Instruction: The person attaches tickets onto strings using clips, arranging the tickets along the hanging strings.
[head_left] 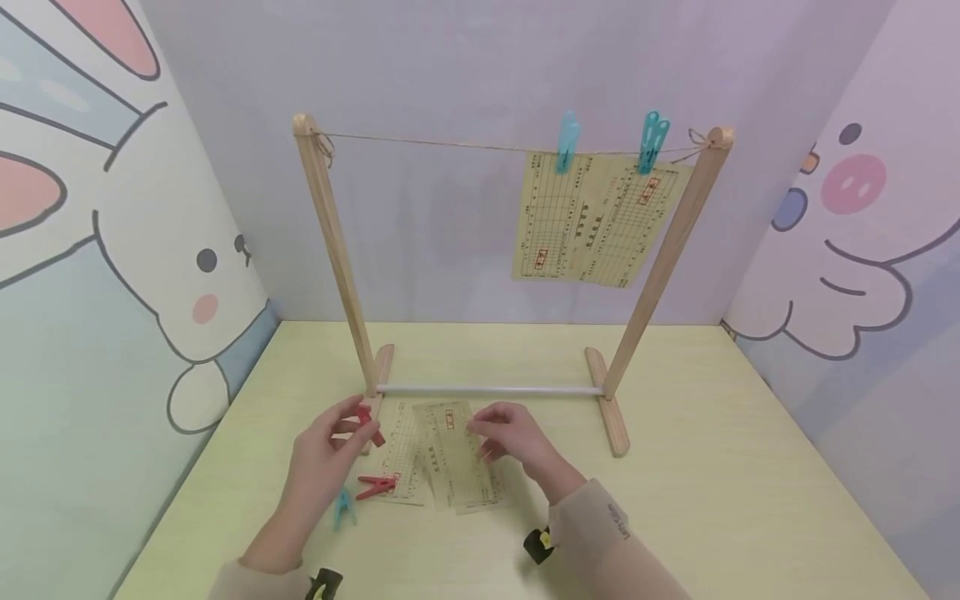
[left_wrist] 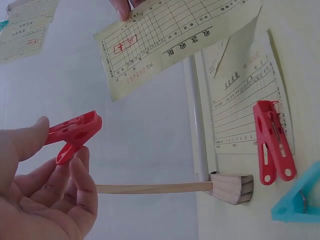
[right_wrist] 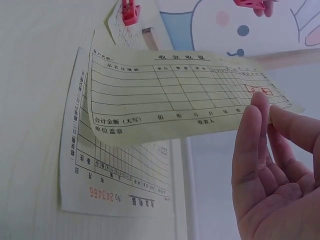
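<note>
My left hand (head_left: 351,423) pinches a red clothes peg (head_left: 369,422) between thumb and fingers, just above the table; the left wrist view shows this peg (left_wrist: 73,132) raised. My right hand (head_left: 486,435) pinches the edge of a yellow printed slip (head_left: 453,446) and holds it lifted; the same slip (right_wrist: 175,95) hangs above another slip (right_wrist: 115,172) lying flat. A second red peg (head_left: 376,486) and a blue peg (head_left: 343,507) lie on the table by my left wrist.
A wooden rack (head_left: 330,250) with a string line (head_left: 435,143) stands behind the hands, with a white bar (head_left: 487,389) across its feet. Two slips (head_left: 592,218) hang at its right end from blue pegs (head_left: 567,142). Cartoon walls enclose the table (head_left: 750,500).
</note>
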